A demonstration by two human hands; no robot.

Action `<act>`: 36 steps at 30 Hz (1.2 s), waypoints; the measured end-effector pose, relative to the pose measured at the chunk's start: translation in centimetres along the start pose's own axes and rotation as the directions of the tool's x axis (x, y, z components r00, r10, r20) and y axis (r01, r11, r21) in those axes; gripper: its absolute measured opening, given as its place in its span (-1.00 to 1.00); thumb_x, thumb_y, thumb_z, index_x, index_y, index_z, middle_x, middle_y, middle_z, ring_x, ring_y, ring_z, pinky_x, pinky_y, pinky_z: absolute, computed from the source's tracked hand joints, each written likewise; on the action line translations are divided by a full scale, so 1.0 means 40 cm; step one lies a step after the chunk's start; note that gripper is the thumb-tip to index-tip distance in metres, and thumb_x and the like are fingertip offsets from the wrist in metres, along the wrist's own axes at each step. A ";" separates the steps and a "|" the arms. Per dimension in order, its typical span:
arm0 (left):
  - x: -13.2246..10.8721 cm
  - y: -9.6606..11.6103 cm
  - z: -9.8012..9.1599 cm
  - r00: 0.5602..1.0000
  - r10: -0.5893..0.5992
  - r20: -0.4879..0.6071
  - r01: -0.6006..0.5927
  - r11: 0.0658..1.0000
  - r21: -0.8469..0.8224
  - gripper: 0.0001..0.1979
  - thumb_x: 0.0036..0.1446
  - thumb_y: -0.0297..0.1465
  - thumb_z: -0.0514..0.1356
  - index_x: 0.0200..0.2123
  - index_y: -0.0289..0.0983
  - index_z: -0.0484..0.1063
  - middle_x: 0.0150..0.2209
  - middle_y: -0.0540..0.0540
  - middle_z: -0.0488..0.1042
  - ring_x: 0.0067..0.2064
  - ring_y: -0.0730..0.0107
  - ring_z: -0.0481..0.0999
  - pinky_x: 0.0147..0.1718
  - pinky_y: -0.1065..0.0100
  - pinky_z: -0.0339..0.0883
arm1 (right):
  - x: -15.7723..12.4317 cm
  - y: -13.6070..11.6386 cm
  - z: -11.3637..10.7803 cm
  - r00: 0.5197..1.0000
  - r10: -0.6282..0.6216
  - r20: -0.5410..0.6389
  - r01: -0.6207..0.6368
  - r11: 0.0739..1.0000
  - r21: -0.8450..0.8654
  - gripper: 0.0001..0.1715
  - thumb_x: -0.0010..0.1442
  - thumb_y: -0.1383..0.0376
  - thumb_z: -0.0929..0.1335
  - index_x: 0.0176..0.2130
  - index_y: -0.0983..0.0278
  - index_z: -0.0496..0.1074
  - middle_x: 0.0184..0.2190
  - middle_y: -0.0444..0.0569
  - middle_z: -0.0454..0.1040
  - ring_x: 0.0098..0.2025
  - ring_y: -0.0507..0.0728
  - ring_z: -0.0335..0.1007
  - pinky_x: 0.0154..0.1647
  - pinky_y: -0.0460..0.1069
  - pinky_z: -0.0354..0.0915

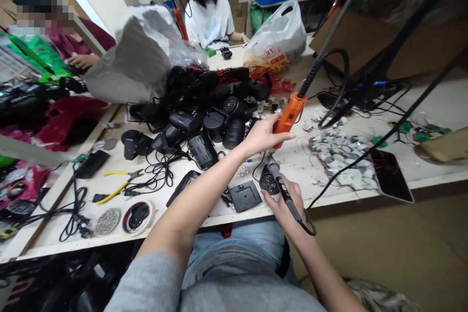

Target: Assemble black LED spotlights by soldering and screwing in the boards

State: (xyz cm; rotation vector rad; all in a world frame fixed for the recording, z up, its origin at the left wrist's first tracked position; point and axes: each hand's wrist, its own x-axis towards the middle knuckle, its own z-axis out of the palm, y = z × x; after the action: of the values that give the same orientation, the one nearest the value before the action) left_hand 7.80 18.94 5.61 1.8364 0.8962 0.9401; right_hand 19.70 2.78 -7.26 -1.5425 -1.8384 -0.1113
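Note:
My left hand [261,135] reaches across to the right, its fingers and thumb around an orange electric screwdriver [289,114] that hangs from a black coiled cord. Lower down, my right hand [287,204] holds a grey-and-black corded pen-shaped tool [283,187], which slants across the palm with its cord looping near the wrist. A round black lamp part [268,183] sits at the right thumb and fingertips; whether they grip it too, I cannot tell. A square black plate [245,196] lies just left of that hand.
Black lamp housings [203,151] are heaped behind my left arm. Yellow-handled pliers [117,185], a tape roll [138,217] and a dish of screws [107,221] lie left. White wired parts [340,156] and a phone [391,175] lie right. A co-worker [208,14] sits opposite.

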 end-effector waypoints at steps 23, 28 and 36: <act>-0.017 -0.010 -0.050 0.974 -0.017 -0.227 0.033 0.997 0.069 -0.42 -0.02 -0.31 0.47 0.06 -0.25 0.37 -0.17 -0.09 0.60 -0.09 0.20 0.60 -0.06 0.27 0.41 | 0.018 0.063 -0.027 0.992 0.120 -0.045 -0.123 0.989 -0.083 -0.36 0.25 -0.02 0.32 0.12 0.37 0.38 -0.17 0.21 0.54 -0.16 0.34 0.47 -0.13 0.20 0.44; -0.059 -0.015 -0.062 0.981 -0.074 -0.180 0.088 0.993 0.074 -0.31 0.01 -0.35 0.44 0.19 -0.27 0.29 -0.14 -0.13 0.59 -0.08 0.18 0.60 -0.05 0.21 0.42 | 0.075 0.133 -0.026 0.985 0.173 -0.020 -0.174 0.977 -0.121 -0.31 0.22 -0.03 0.31 0.11 0.42 0.38 -0.15 0.28 0.54 -0.16 0.36 0.46 -0.11 0.22 0.43; -0.270 0.051 -0.151 0.939 -0.046 -0.341 0.077 0.994 0.079 -0.52 0.11 -0.37 0.35 0.10 -0.25 0.37 -0.13 -0.13 0.58 -0.13 0.32 0.60 -0.14 0.30 0.50 | 0.162 0.198 -0.004 0.980 0.198 0.027 -0.192 0.971 -0.139 -0.28 0.16 0.03 0.35 0.13 0.46 0.36 -0.14 0.32 0.53 -0.13 0.39 0.44 -0.09 0.25 0.39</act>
State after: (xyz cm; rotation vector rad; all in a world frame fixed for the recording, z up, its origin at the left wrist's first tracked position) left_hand -1.97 11.18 6.88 1.7380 1.2178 1.2170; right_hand 26.64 10.26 -6.40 -1.8241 -1.7292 -0.1156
